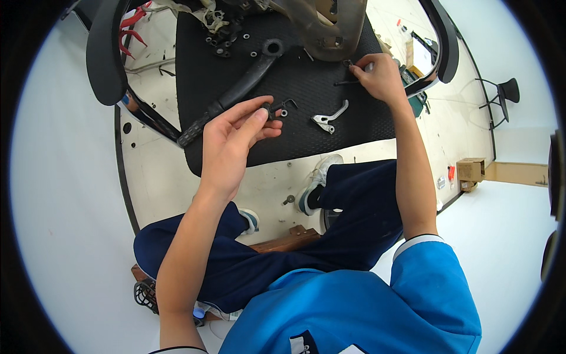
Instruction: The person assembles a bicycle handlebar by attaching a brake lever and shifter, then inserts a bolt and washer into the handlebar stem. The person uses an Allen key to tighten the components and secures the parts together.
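My left hand (239, 128) pinches a small dark bolt-like part (268, 110) between thumb and fingers above the black chair seat (292, 137). At the seat's right side, my right hand (378, 77) has its thumb and forefinger closed on a small metal ring-like piece (347, 63). A thin black rod (346, 82) lies below those fingertips. Between the hands rests a silver metal lever (328, 120). Near my left fingertips are a hex key (290, 103) and a small metal nut or washer (284, 113). A long black crank-like metal arm (243, 79) lies diagonally on the seat, partly behind my left hand.
A brown, translucent plastic cover (338, 44) and a heap of dark parts (219, 44) occupy the seat's far side. Chair armrests (104, 53) curve up on both sides. Red parts (132, 33), cardboard boxes (471, 170) and loose hardware (288, 199) lie on the floor.
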Tool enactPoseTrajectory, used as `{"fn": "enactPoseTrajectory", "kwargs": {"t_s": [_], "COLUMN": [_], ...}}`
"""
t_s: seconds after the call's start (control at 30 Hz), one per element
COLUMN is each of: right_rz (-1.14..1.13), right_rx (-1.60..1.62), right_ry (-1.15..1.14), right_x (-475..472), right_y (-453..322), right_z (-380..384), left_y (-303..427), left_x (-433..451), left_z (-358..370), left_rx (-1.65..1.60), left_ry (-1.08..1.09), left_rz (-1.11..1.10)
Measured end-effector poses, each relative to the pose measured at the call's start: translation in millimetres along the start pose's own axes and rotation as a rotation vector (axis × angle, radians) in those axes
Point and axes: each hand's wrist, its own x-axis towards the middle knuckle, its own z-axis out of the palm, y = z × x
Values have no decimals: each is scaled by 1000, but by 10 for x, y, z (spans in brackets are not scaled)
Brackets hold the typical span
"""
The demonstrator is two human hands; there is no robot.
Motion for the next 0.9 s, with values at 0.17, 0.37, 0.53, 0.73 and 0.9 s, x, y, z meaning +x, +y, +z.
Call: {"fn": "enactPoseTrajectory", "kwargs": {"t_s": [0.17, 0.37, 0.53, 0.73, 0.9], "right_rz": [-125, -276, -288, -307, -349], "right_rx": [356, 717, 620, 570, 537], "right_ry": [-157, -430, -376, -353, -334], "right_x": [-275, -578, -571, -582, -570], "right_y": [-486, -1098, -1148, -1120, -1092], "right_z": [-309, -184, -213, -195, -156], "left_y": [37, 0, 11, -23, -9], "left_x": [19, 34, 28, 23, -2], "left_z": [-70, -69, -29, -47, -24], "left_rx": [-60, -152, -84, 13, 156], "left_ry": [31, -5, -11, 2, 31], "left_rz": [-24, -93, -89, -36, 68]}}
